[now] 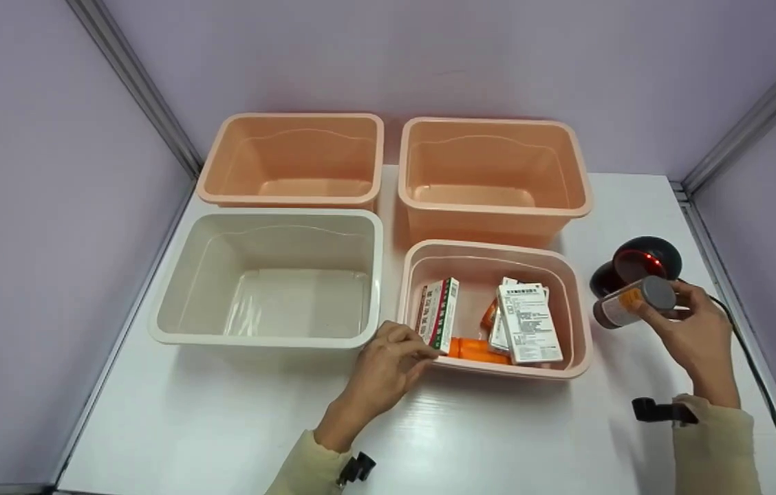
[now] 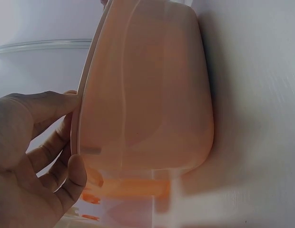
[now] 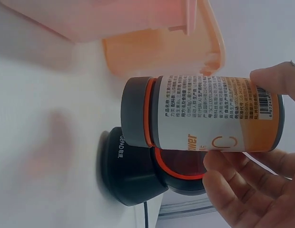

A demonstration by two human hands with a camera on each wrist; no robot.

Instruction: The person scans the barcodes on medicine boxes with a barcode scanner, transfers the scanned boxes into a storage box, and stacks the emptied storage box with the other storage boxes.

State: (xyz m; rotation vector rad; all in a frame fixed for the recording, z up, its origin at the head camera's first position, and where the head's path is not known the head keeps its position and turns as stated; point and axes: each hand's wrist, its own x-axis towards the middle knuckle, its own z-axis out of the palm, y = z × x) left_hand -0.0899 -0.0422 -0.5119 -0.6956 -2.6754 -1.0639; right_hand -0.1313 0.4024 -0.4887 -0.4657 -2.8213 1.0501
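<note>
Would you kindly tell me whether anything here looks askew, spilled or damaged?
Nothing looks spilled or damaged. Only the white boxes in the front pink bin look slightly untidy, overlapping at uneven angles toward its right side.

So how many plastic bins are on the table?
4: the back-left orange bin, the back-right orange bin, the whitish bin front left, and the pink bin front right. None appears hidden.

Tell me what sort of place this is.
Probably a small booth for sorting or scanning goods: pale purple walls on three sides, open plastic bins, and a black, scanner-like device glowing red.
</note>
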